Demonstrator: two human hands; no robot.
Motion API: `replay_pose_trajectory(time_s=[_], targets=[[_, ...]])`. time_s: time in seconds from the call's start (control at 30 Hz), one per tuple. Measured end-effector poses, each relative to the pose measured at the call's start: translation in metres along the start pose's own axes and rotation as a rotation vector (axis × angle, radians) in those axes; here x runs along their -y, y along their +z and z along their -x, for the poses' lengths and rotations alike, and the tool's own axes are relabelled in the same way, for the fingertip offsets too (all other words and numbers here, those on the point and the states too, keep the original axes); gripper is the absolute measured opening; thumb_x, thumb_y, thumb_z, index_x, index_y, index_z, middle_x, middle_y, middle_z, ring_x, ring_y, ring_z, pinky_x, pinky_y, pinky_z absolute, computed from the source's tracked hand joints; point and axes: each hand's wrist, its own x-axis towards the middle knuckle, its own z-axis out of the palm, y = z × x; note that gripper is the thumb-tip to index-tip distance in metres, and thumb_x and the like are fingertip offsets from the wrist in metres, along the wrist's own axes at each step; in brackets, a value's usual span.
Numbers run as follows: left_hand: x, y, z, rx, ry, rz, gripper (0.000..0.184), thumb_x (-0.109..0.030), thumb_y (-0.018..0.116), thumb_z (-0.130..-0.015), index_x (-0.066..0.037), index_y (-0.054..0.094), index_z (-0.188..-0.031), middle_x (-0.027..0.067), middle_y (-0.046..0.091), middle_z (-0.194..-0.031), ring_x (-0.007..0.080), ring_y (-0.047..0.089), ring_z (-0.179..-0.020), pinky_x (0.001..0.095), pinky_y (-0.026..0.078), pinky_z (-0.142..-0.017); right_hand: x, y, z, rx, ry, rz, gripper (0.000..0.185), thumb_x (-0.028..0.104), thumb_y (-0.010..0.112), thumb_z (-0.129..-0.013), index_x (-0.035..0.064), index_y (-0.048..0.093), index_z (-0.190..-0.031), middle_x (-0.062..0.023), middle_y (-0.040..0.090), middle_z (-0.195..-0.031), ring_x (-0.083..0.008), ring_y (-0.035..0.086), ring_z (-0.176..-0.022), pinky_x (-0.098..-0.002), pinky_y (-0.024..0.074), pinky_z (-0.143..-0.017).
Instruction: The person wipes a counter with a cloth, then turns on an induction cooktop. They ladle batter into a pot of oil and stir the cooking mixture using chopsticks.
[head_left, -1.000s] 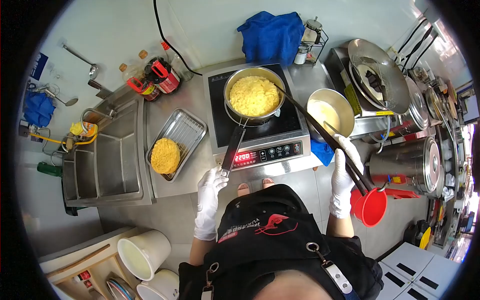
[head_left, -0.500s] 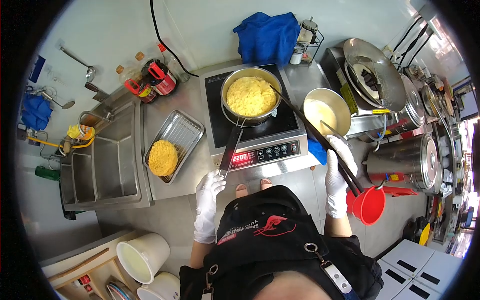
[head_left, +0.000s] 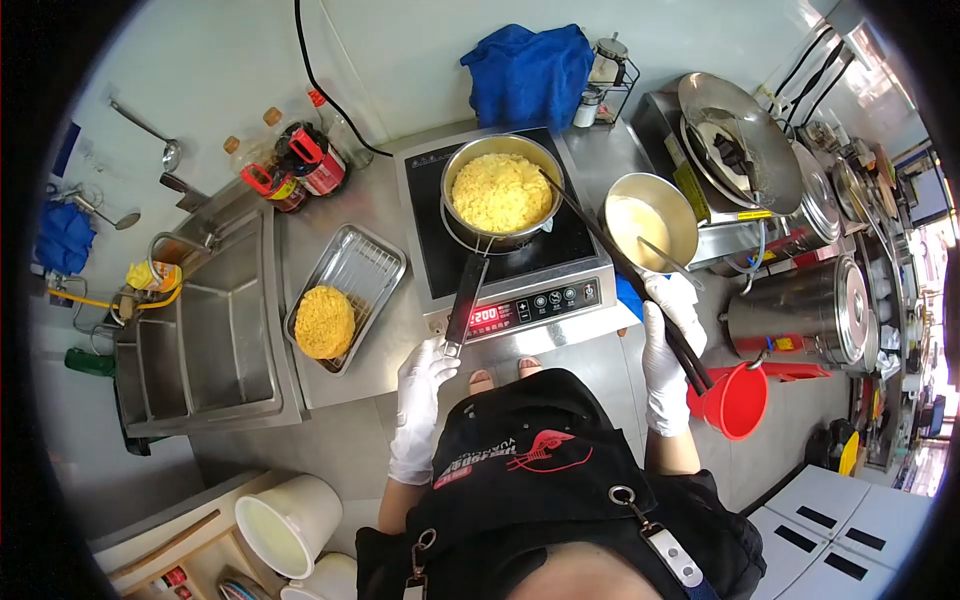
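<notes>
A saucepan (head_left: 466,222) on the induction cooker holds a yellow, crumbly-topped round cake (head_left: 502,192) of frying food. My left hand (head_left: 425,368), in a white glove, has its fingers closed at the end of the black pan handle (head_left: 465,300). My gloved right hand (head_left: 672,325) grips a pair of long dark chopsticks (head_left: 640,285), whose tips reach the pan's right rim beside the food. Right of the cooker stands a metal pot (head_left: 683,210) of pale batter, a thin utensil handle leaning out of it.
On the left counter a metal tray with a wire rack (head_left: 375,262) carries a golden fried cake (head_left: 325,322). Farther left is a double sink (head_left: 235,350); bottles (head_left: 318,165) stand behind. At right are a wok (head_left: 775,130), a red bucket (head_left: 735,402) and a large steel pot (head_left: 790,315).
The view has shifted slightly. Both hands keep nearly the same places, on the pan handle and the chopsticks, and the food stays in the pan.
</notes>
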Motion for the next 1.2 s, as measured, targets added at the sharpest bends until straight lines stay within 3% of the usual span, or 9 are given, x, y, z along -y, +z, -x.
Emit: replay_pose_trajectory(time_s=[0.17, 0.7, 0.8, 1.2], targets=[[0.002, -0.004, -0.006, 0.028, 0.004, -0.002, 0.032, -0.027, 0.048, -0.094, 0.002, 0.054, -0.106, 0.0095, 0.062, -0.089, 0.0166, 0.06, -0.075, 0.027, 0.049, -0.067, -0.004, 0.002, 0.004, -0.004, -0.025, 0.005, 0.019, 0.0, 0.065, -0.078, 0.0006, 0.065, -0.097, -0.0132, 0.066, -0.099, -0.0207, 0.062, -0.093, -0.0306, 0.0467, -0.086], [0.0, -0.018, -0.005, 0.001, -0.023, -0.074, 0.04, -0.03, 0.051, -0.091, 0.005, 0.053, -0.112, 0.009, 0.061, -0.092, 0.0154, 0.06, -0.077, 0.0252, 0.048, -0.068, 0.003, 0.015, 0.004, 0.029, 0.005, 0.014, 0.017, -0.001, 0.065, -0.078, 0.0, 0.065, -0.096, -0.0137, 0.066, -0.097, -0.0219, 0.063, -0.091, -0.0303, 0.0478, -0.084], [0.0, -0.018, -0.005, -0.031, -0.024, -0.038, 0.035, -0.029, 0.056, -0.088, 0.001, 0.059, -0.107, 0.0078, 0.059, -0.086, 0.0153, 0.06, -0.075, 0.0244, 0.048, -0.068, 0.003, 0.017, 0.005, 0.04, 0.013, 0.007, 0.018, -0.001, 0.065, -0.078, 0.0003, 0.065, -0.096, -0.0137, 0.066, -0.097, -0.0217, 0.063, -0.091, -0.03, 0.0481, -0.083], [0.002, -0.023, -0.007, -0.019, -0.032, -0.052, 0.041, -0.031, 0.053, -0.09, 0.004, 0.055, -0.112, 0.0084, 0.06, -0.091, 0.0168, 0.06, -0.077, 0.0263, 0.048, -0.069, -0.003, 0.023, 0.002, 0.069, 0.009, 0.038, 0.019, -0.001, 0.067, -0.076, 0.0004, 0.065, -0.095, -0.0142, 0.066, -0.098, -0.0233, 0.064, -0.091, -0.0305, 0.049, -0.083]])
